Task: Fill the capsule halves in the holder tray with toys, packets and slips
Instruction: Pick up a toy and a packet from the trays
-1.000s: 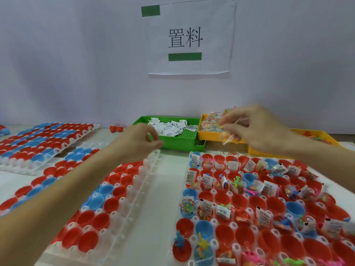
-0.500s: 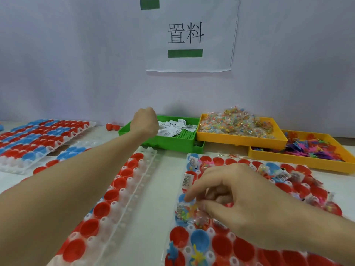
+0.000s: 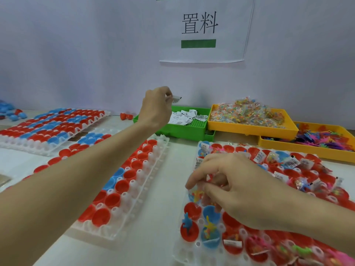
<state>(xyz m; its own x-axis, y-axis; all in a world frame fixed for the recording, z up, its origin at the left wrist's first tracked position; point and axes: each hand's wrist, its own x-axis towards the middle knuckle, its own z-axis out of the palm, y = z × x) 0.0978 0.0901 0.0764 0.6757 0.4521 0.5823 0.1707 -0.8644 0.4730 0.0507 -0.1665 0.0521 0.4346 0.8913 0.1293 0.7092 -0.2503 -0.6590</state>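
Left grip [image 3: 156, 104] pinches a slip [image 3: 176, 98] above green bin [image 3: 189, 129]; right grip [image 3: 236, 187] (blurred) pinches a packet [image 3: 196, 194].

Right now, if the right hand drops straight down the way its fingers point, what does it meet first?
Probably the blue capsule half under the right hand; its fingertips pinch a clear toy packet over it. How far above is unclear.

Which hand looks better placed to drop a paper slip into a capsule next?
Probably the left hand: it already pinches a slip above the green tray. The right hand is busy at the holder tray.
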